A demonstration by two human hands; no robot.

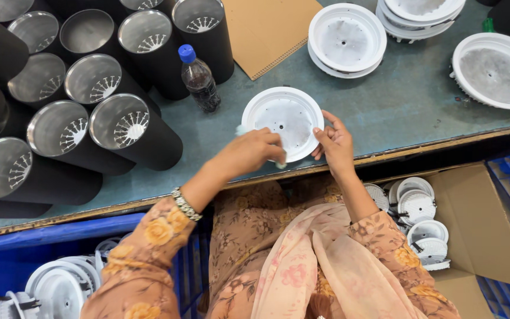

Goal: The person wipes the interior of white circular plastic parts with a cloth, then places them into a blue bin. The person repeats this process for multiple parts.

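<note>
Bright, even overhead light; soft short shadows fall beneath the hands. Mild glare gleams inside the metal cylinders (119, 121). Focus is sharp throughout, with slight wide-angle bending toward the picture's edges

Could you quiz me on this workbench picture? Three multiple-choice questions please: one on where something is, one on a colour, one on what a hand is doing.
1. Where does the plastic bottle stand?
A. in the cardboard box
B. on the table between the black tubes and the white dish
C. on the brown notebook

2. What colour is the bottle's cap?
A. blue
B. red
C. white

3. What is the left hand doing?
A. resting in the lap
B. gripping the bottle
C. pressing a pale cloth on the white dish

Answers:
1 B, it stands upright beside the black tubes.
2 A, the cap is blue.
3 C, the right hand steadies the dish's rim.
</note>
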